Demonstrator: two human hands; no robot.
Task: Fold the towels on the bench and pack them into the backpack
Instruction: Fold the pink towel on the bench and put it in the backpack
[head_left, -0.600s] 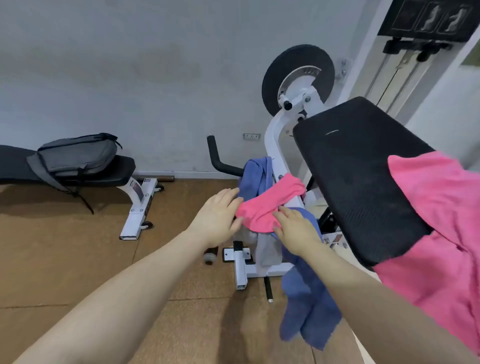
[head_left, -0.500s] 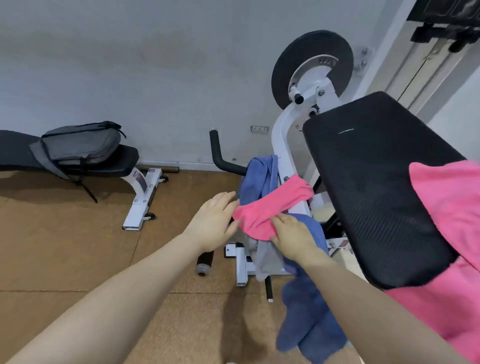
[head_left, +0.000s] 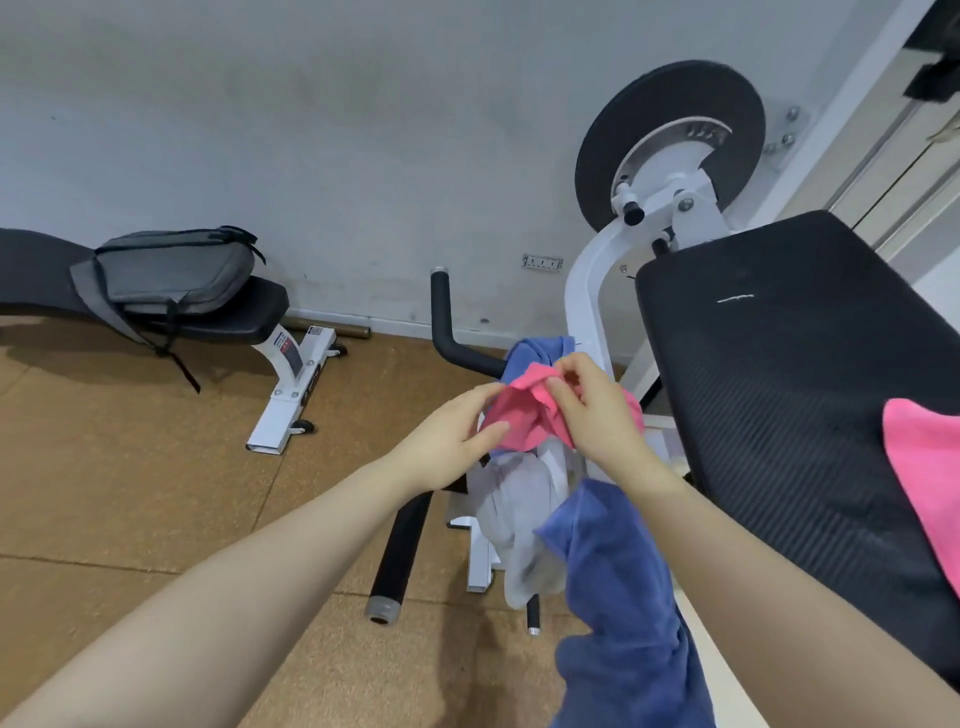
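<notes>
Pink towel bunched mid-scene, held up btwn both hands over the machine's white frame. Right hand pinches its top edge w/ curled fingers; left hand touches its left side, fingers straight. Blue towel & grey towel hang just below. Second pink towel on black pad, right. Grey backpack on bench, far left.
</notes>
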